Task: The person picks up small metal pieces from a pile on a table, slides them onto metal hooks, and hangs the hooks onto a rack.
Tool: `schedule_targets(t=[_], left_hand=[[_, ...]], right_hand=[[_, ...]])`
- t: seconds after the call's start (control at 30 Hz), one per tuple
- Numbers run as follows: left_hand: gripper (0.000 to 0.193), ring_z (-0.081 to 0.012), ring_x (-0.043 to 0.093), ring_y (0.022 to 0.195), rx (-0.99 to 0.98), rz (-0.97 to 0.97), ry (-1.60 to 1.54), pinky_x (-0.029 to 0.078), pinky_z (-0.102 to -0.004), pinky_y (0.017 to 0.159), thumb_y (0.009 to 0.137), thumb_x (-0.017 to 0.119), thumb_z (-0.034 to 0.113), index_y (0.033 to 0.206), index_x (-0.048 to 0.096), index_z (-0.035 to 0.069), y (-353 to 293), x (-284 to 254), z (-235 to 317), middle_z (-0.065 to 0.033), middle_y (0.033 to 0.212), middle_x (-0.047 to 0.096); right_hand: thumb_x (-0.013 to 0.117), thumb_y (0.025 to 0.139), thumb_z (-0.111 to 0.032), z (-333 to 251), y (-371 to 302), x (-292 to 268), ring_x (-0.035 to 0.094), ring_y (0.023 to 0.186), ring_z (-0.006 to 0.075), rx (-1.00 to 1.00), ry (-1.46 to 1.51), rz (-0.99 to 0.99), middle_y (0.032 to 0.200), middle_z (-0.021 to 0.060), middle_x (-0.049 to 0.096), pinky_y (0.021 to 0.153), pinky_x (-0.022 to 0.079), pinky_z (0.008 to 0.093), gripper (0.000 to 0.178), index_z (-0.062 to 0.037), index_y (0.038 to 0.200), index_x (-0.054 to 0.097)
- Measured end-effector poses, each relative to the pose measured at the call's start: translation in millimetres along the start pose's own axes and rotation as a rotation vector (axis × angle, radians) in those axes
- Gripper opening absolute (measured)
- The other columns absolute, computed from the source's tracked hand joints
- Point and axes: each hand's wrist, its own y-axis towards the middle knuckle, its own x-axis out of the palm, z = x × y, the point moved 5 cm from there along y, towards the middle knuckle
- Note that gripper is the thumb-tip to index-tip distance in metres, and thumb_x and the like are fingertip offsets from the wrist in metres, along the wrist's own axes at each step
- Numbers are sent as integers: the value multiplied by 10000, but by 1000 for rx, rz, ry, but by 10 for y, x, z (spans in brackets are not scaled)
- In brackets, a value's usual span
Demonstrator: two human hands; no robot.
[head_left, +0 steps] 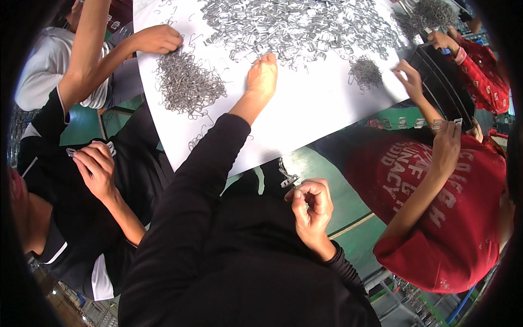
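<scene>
So far your right hand (311,203) pinches a short clip stack (287,179); your left hand (262,73), fingers loose, touches the big unsorted clip pile (294,24).

Wire heap (188,84) left of clip pile (294,27) on table (316,109)

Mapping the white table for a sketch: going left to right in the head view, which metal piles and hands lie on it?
Co-worker's hand, wire hook pile, left hand, small wire pile, another co-worker's hand.
</scene>
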Motion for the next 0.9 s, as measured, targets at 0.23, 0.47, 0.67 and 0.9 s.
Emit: schedule_targets(t=[0.23,0.47,0.67,0.9], left_hand=[[145,-108,617,649,-143,-70,-1073,481,-247,592,790,656,108,895,638,10,-1563,-809,128,-63,769,672],[101,-92,611,803,-206,-172,-1281,490,-231,707,852,592,24,941,612,-18,-2248,-1257,160,-56,877,651],[104,-115,614,805,-191,-64,-1299,505,-235,688,844,593,13,943,612,-16,-2399,-1356,10,-68,883,617],[107,-130,603,705,-175,-24,-1304,513,-239,641,783,620,-1,887,644,0,-2446,-1408,-115,-81,825,607]], right_hand=[[553,829,48,116,117,144,581,660,109,23,1,6,884,80,491,566,488,218,81,17,883,500],[553,842,27,44,48,355,572,671,108,10,14,14,899,78,493,560,489,216,62,16,884,509],[573,839,21,-13,-48,525,575,683,106,-63,-35,-22,914,77,506,571,490,218,81,4,903,527],[615,801,32,15,-94,642,566,676,114,-93,-142,-55,856,82,543,557,477,225,109,1,882,549]])
